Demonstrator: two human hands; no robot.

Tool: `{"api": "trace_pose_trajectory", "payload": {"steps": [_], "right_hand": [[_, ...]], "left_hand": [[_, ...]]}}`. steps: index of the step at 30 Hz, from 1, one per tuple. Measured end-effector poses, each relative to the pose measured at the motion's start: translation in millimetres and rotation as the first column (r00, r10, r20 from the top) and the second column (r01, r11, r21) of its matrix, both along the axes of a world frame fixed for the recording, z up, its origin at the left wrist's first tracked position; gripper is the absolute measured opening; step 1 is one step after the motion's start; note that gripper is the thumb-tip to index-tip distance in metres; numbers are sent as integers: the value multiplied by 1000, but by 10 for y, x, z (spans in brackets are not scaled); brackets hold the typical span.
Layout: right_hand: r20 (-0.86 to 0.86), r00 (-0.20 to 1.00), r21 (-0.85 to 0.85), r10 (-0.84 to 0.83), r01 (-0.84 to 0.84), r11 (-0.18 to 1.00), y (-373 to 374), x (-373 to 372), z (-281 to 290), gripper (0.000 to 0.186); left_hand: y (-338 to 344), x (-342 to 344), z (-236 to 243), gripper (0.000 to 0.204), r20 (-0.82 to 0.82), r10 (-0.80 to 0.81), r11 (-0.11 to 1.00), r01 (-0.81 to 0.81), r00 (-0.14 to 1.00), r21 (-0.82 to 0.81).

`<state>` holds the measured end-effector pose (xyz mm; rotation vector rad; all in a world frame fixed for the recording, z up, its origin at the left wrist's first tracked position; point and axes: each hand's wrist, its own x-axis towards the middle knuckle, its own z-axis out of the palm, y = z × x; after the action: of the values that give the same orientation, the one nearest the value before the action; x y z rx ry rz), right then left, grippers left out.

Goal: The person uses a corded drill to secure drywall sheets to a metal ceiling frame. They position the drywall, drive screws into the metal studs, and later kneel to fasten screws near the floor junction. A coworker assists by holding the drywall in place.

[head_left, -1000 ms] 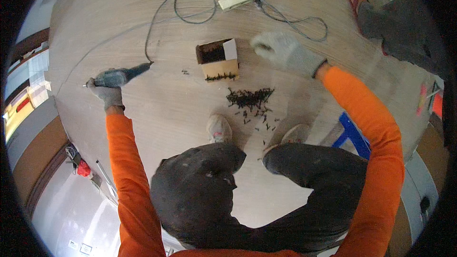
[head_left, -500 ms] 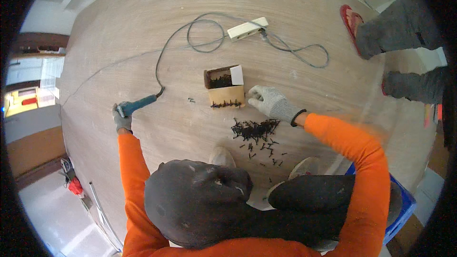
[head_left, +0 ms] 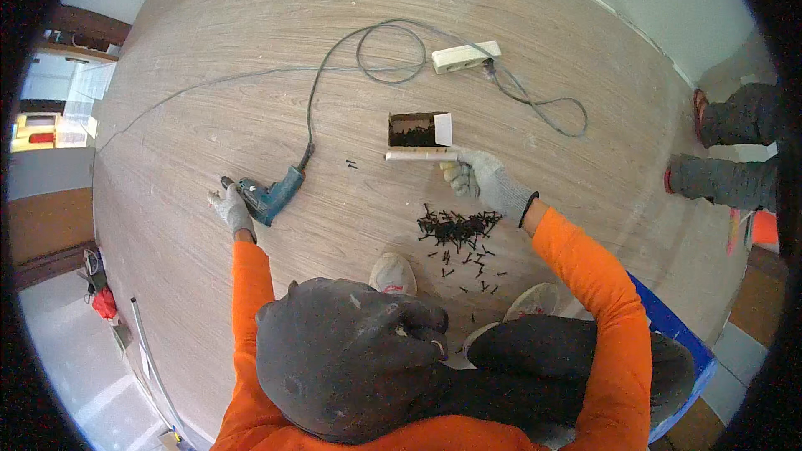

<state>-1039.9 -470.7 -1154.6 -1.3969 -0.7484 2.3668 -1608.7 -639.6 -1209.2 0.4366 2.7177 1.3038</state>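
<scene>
On the wood-grain floor (head_left: pixel 251 121), the left hand (head_left: pixel 230 209) has its fingers loosely parted against the blue drill (head_left: pixel 272 198); the right hand's (head_left: pixel 493 184) curled fingers touch the open box's (head_left: pixel 411 155) near right corner, grip unclear, beyond loose screws (head_left: pixel 455 228).

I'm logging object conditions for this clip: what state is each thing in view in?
Blue-green corded power drill: at the left grey-gloved hand; running or not, cannot tell.
Small rectangular cardboard box: open, holding dark screws.
Loose dark screws: heaped, with strays scattered on the wood-patterned floor.
Off-white rectangular power strip: a plug appears inserted.
Grey flexible cable: looped.
Right grey-gloved hand: fingers curled at the box's front flap.
</scene>
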Motion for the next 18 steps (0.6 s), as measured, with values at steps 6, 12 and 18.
{"api": "trace_pose_trajectory", "payload": {"steps": [6,12,18], "right_hand": [[110,986,122,127,-140,983,91,9,-94,40],[737,669,492,93,-626,605,303,90,1,42],[863,411,494,-293,-806,325,790,316,-415,58]], "left_hand": [[155,705,399,71,-197,-121,991,131,973,35],[623,1868,676,72,-50,-639,763,640,768,92],[1255,2884,792,80,41,-816,577,807,577,126]]}}
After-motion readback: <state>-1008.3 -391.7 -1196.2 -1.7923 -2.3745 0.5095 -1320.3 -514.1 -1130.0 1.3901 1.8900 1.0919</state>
